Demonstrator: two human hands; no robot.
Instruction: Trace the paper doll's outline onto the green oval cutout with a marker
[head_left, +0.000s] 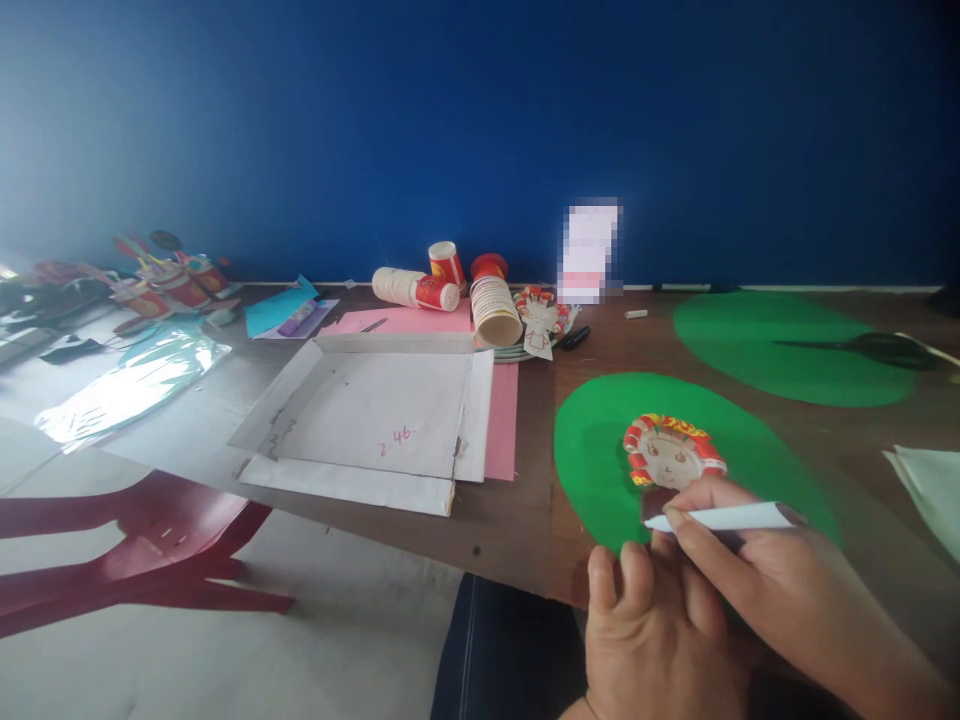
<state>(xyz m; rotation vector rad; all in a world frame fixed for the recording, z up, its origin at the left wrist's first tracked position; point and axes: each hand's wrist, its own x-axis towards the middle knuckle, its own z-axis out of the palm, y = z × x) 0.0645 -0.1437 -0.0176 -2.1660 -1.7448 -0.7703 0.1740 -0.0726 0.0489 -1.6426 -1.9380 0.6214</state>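
A paper doll cut-out (670, 458) with a drawn face and a rim of curled red and yellow paper-cup strips is over a green oval sheet (600, 430). Below its face is a dark brown patch (658, 502). My right hand (750, 555) grips a white marker (739, 517), its tip at the lower edge of that patch. Close below, my left hand (660, 630) has its fingers bent and closed at the doll's lower part, which it mostly hides.
Further back lie a second green oval (735, 350) with black scissors (877, 348), stacked paper cups (495, 310), another paper doll (538, 325) and a black marker (576, 337). A shallow white box lid (367, 400) rests on pink paper (504, 420). A red chair (172, 530) stands left.
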